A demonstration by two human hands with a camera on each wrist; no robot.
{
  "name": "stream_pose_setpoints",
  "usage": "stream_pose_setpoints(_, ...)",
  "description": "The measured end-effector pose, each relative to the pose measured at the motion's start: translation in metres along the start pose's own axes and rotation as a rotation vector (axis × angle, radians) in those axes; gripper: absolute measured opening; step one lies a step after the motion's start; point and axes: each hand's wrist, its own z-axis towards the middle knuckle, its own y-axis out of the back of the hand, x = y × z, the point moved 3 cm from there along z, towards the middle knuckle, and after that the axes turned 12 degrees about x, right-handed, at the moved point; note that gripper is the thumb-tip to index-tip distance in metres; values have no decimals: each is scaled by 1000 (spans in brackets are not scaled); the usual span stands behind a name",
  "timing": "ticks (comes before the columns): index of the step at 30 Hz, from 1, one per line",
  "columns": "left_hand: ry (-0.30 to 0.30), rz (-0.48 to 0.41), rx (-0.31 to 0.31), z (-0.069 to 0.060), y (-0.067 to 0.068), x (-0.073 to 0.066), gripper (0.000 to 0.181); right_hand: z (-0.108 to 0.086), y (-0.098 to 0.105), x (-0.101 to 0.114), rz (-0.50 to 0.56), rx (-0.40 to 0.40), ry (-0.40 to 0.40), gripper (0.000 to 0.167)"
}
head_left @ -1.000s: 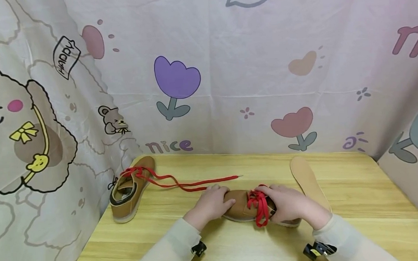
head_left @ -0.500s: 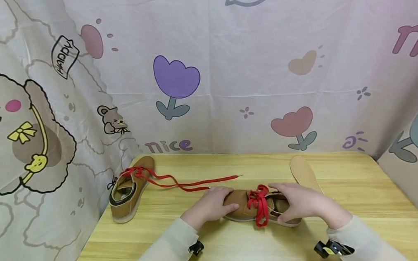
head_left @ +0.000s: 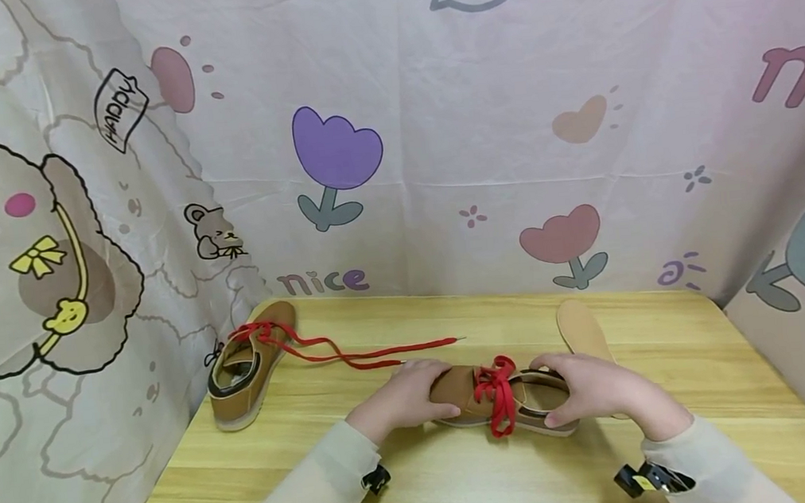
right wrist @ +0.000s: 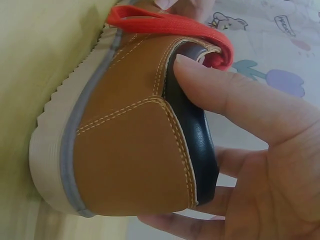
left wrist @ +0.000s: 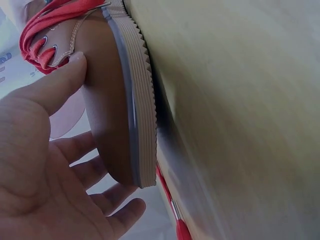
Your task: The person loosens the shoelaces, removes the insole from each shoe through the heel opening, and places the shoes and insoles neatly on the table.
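Observation:
A brown leather shoe (head_left: 463, 382) lies sole down on the table, toe to the left. Its red lace (head_left: 504, 396) is tied in a bow. My left hand (head_left: 406, 395) holds the toe; in the left wrist view the thumb (left wrist: 67, 82) presses the upper and the fingers go behind the toe. At the heel, my right hand (head_left: 597, 388) grips the shoe, its thumb (right wrist: 215, 90) on the dark padded collar and its fingers on the far side. The shoe's opening shows between thumb and fingers. Part of the far side is hidden.
A second brown shoe (head_left: 243, 405) stands at the table's left edge, its untied red laces (head_left: 383, 353) trailing right. A tan insole (head_left: 582, 330) lies behind my right hand, partly covered by it. A printed cloth (head_left: 406, 123) hangs behind the wooden table (head_left: 437, 488).
My right hand has moved right, from over the bow and opening to the heel, uncovering the bow and the shoe's opening. My left hand stays at the toe.

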Motion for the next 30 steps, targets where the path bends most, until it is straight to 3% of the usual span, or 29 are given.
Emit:
stream_pose_setpoints(18,24,-30,-9,-13,4,14,80,12,-5,8,19,-23,57,76)
stream_pose_setpoints(30,6,38,-21,-17,5,14,78,15,-1,12,-1,24,91,79)
